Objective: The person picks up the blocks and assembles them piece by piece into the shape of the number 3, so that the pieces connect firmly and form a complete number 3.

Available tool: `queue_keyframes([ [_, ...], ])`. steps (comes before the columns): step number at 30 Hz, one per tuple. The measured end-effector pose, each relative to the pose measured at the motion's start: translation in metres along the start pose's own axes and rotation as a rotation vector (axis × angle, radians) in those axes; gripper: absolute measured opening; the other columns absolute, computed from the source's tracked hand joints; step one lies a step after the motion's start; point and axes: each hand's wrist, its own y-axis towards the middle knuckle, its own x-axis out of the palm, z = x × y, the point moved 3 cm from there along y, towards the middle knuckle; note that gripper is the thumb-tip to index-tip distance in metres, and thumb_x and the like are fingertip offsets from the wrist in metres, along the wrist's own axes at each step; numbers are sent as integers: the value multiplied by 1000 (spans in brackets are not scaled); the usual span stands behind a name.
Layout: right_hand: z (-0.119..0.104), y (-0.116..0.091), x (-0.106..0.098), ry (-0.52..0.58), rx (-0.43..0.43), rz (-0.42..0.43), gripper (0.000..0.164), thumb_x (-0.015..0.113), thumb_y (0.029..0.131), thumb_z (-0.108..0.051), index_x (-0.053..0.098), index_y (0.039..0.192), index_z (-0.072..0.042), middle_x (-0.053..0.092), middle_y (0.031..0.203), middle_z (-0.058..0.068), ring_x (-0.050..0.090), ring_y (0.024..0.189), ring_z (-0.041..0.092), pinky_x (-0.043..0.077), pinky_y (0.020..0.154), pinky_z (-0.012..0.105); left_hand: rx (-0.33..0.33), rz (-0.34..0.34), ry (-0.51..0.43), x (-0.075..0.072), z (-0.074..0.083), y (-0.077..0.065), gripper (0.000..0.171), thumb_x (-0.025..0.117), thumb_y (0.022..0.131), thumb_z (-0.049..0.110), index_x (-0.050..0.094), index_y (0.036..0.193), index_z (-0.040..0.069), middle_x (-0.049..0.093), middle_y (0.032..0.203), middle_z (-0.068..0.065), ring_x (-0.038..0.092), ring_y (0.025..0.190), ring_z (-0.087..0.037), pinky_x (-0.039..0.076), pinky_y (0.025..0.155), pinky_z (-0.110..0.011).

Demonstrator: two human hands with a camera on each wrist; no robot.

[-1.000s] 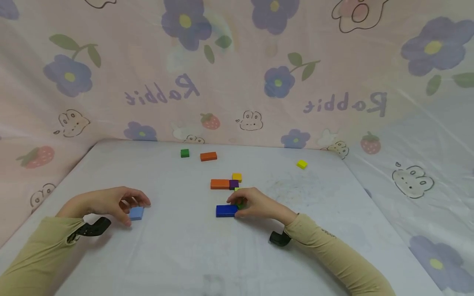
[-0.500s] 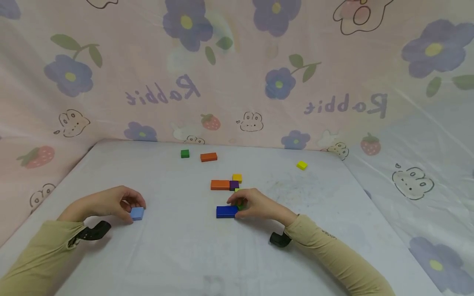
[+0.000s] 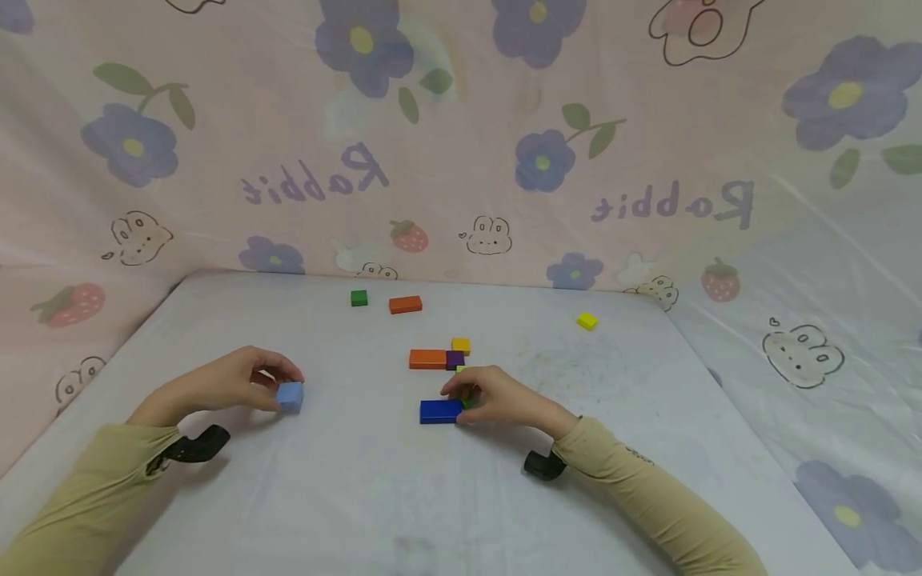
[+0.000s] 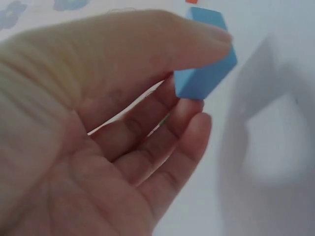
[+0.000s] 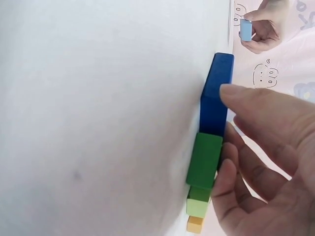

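Note:
In the head view my left hand (image 3: 230,384) pinches a light blue block (image 3: 290,397) between thumb and fingertips, above the left part of the table. The left wrist view has the thumb across the same light blue block (image 4: 202,81). My right hand (image 3: 507,398) grips the right end of a dark blue block (image 3: 439,411) lying on the table, thumb on its near side. A green block (image 5: 204,160) touches that dark blue block's end in the right wrist view, with curled fingers beside it. From the head view, the hand mostly hides the green block.
Beyond the right hand, an orange block (image 3: 427,359), a purple block (image 3: 455,360) and an amber block (image 3: 461,346) stand together. Farther back lie a green block (image 3: 358,298), another orange block (image 3: 406,305) and a yellow block (image 3: 587,321). A patterned curtain (image 3: 461,160) borders the table.
My left hand has closed its fingers on the light blue block, lifted it off the table and carried it a little to the right. The right hand stays in place.

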Motion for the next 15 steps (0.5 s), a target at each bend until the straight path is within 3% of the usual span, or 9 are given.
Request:
queue_keyframes([
  [15,3,1,0,1,-3,-2,37,77,81,-7,64,116,-5,65,106,0,58,91,17,49,81,28,84,6,-22,20,11,31,38,77,79,9,65,115,3,63,114,-9,60,102,-16,48,89,-35],
])
